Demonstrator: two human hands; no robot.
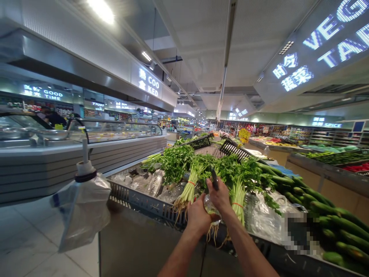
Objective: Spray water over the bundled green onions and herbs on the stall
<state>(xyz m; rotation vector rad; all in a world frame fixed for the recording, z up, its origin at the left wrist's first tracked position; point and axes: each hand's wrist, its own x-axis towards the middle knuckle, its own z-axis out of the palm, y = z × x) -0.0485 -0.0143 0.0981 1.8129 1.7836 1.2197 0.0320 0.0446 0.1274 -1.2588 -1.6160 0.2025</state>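
Note:
Both my hands meet over the front edge of a produce stand. My right hand (221, 197) is closed round the neck of a clear plastic bottle (209, 206), whose black top (215, 179) sticks up above my fingers. My left hand (197, 217) is closed against the bottle's lower side. Just behind them lie bundles of leafy green herbs (192, 175) tied with red bands, roots toward me, in a dark slatted crate (138, 200). More herb bundles (238, 181) lie to the right of my hands.
Clear bags of ice (154, 184) fill the crate's left part. Cucumbers (331, 215) are piled at the right. A hanging pack of plastic bags (83, 209) stands left of the stand. A glass-fronted cooked food counter (86, 150) runs along the left, with tiled floor (25, 238) between.

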